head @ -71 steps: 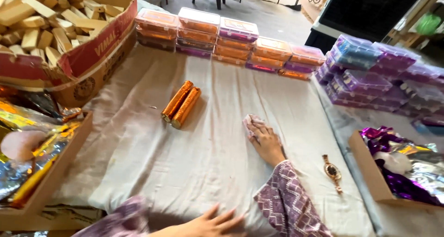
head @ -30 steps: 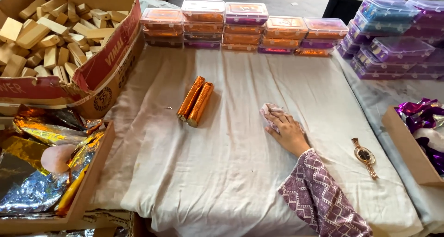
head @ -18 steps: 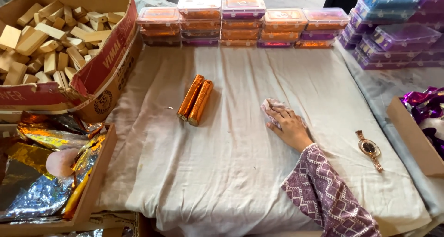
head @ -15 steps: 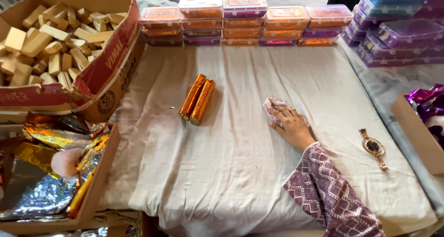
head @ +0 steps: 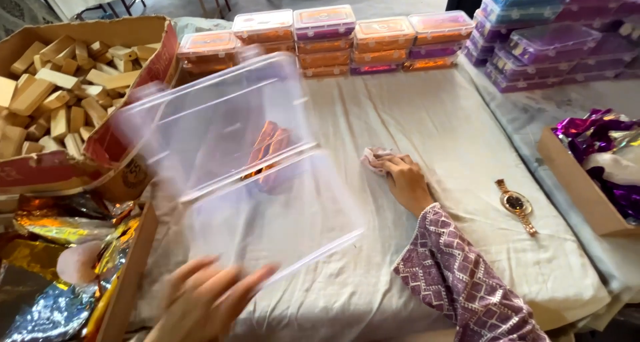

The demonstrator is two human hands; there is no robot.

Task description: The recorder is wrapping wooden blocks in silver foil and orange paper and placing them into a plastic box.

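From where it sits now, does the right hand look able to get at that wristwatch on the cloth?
Probably yes. The right hand rests on a small crumpled rag, and the wristwatch lies just to its right on bare cloth, with nothing between them. It would likely have to drop the rag first.

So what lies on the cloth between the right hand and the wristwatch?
Nothing: the head view shows only bare cloth between the right hand and the wristwatch.
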